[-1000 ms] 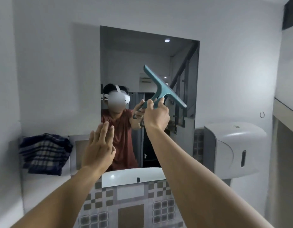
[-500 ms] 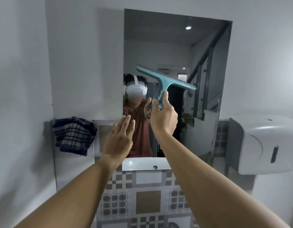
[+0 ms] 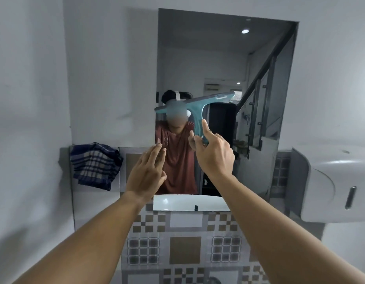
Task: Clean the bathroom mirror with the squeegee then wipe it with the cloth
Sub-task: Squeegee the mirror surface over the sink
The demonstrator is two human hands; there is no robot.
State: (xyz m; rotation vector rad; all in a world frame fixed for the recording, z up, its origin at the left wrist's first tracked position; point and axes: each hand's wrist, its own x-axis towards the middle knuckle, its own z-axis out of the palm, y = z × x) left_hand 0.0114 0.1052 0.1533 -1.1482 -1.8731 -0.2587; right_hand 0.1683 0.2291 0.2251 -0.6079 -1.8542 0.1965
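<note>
Nearest to the camera, two bare forearms reach forward and up toward the wall. The left hand (image 3: 146,173) is held flat, with the fingers straight and close together. Its grip is fully open and has nothing in it. The fingertips are near the lower left corner of the mirror (image 3: 218,58), but I cannot tell if they touch the glass.

The right hand (image 3: 215,154) is a little higher. Its grip is closed round the lower end of the handle of the squeegee (image 3: 198,113), with the thumb on one side and one finger stretched up along the handle. The teal squeegee stands with the handle down and the blade on top. The blade lies almost level across the middle height of the mirror, with the right end a bit higher and the left end at the left edge of the glass. Whether the rubber already presses on the glass is not clear from this view.

Further away, the dark checked cloth (image 3: 95,165) lies bunched on a ledge just left of the mirror, and no hand touches it. A white dispenser (image 3: 331,181) hangs on the wall to the right.

I judge that the squeegee step is in hand and the cloth step is not yet begun. Most of the glass is above the blade. The next move probably calls for the blade to be set flat against the glass at the top, then drawn down with even pressure in one straight pass. The cloth is within easy reach of the free left hand for the wiping afterwards.
</note>
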